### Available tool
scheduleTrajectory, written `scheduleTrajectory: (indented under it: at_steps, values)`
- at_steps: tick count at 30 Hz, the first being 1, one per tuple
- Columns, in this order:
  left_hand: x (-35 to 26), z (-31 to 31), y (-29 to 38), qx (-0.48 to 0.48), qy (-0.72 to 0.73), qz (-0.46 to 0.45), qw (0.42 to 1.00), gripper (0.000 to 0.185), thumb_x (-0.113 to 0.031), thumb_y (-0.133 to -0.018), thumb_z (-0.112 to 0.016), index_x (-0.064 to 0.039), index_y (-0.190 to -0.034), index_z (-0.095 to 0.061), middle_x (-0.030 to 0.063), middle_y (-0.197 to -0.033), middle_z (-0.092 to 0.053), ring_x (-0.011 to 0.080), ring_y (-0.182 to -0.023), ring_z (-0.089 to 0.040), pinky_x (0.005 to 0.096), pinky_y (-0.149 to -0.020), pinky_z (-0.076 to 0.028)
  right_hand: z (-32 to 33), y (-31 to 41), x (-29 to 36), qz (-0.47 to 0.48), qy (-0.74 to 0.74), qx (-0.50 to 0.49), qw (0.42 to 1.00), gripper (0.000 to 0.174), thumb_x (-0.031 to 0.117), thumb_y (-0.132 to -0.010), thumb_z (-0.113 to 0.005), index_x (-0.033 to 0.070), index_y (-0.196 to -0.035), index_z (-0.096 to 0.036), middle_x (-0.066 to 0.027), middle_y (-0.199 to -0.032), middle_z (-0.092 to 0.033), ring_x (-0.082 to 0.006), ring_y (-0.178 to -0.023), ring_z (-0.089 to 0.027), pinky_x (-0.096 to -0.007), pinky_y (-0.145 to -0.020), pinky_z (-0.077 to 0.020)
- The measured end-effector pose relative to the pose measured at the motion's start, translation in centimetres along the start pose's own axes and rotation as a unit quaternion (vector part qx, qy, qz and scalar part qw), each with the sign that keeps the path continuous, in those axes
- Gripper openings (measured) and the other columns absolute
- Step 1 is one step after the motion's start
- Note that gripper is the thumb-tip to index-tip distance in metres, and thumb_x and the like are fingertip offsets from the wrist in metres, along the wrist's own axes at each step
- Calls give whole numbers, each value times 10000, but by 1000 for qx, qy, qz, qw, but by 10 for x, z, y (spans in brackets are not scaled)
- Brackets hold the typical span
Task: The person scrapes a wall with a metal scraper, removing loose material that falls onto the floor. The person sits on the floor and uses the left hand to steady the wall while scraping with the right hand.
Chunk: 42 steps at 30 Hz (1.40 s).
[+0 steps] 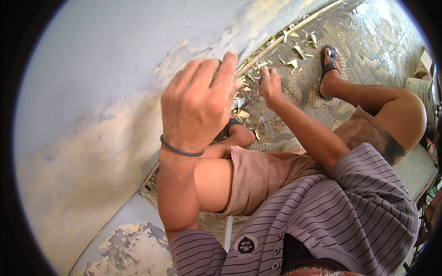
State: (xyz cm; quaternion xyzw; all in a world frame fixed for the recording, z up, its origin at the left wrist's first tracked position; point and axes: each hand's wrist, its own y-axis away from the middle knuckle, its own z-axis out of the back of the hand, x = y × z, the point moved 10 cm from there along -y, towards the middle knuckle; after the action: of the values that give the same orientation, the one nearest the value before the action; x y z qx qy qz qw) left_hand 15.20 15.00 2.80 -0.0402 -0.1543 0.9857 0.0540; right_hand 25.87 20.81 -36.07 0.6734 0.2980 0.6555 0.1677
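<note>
My left hand (197,100), with a dark band round the wrist, is raised close to the wall (86,69). Its index finger points forward over the thumb. Just past the fingertip shows a thin, dark, blurred blade-like tool (243,51); the rest of it is hidden by the hand. Grey paint on the wall gives way to a bare, yellowish patch (121,138) beside my arm. Lower and further right, my right hand (271,86) hovers above the floor with curled fingers. Whether it holds anything is hidden. Pale yellow paint flakes (292,63) lie below it.
A wooden strip (297,29) runs along the wall's foot by the patterned tile floor (373,45). One sandalled foot (331,74) rests on the tiles. A white container (294,146) shows between my legs. A bucket (418,89) and cardboard (424,67) stand at right.
</note>
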Motion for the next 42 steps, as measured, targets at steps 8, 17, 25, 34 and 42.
scheduleTrajectory:
  at_steps: [8, 17, 25, 34, 42]
  values:
    - [18, 95, 38, -248, -378, 27, 891, 491, -418, -922, -747, -137, -1325, -732, 178, -1423, -584, 400, -1437, -411, 607, -1212, -254, -27, -10, -26, 71, 78, -6, 994, 516, 427, -1113, -456, 54, -774, -566, -27, -606, -499, -122, -475, -425, -312, -421, -335]
    - [109, 75, 55, -289, -431, 135, 844, 738, -592, -978, -570, -81, -1511, -563, 285, -1706, -164, 436, -1610, -11, 651, -1184, 202, -23, -41, 9, 0, 57, -23, 998, 492, 404, -1130, -410, 70, -793, -538, 7, -628, -461, -111, -493, -421, -321, -412, -332]
    - [109, 70, 48, -285, -443, 111, 843, 769, -584, -987, -547, -54, -1543, -509, 305, -1701, -155, 428, -1612, -12, 648, -1187, 201, -24, -38, 15, 147, 166, -23, 975, 491, 382, -1121, -421, 53, -787, -568, -15, -636, -514, -127, -523, -453, -322, -474, -367]
    - [110, 73, 50, -288, -440, 120, 842, 780, -596, -975, -551, -50, -1532, -523, 309, -1694, -174, 433, -1610, -21, 626, -1204, 192, -30, -37, 18, 165, 212, -24, 963, 576, 402, -1118, -391, -22, -791, -602, -115, -652, -560, -217, -586, -506, -435, -576, -420]
    - [110, 73, 47, -295, -444, 117, 838, 758, -585, -976, -555, -46, -1509, -551, 314, -1686, -193, 428, -1610, -40, 622, -1205, 196, -30, -40, 12, 65, 166, -4, 984, 679, 426, -1111, -363, -131, -832, -632, -305, -718, -618, -361, -647, -585, -531, -668, -471]
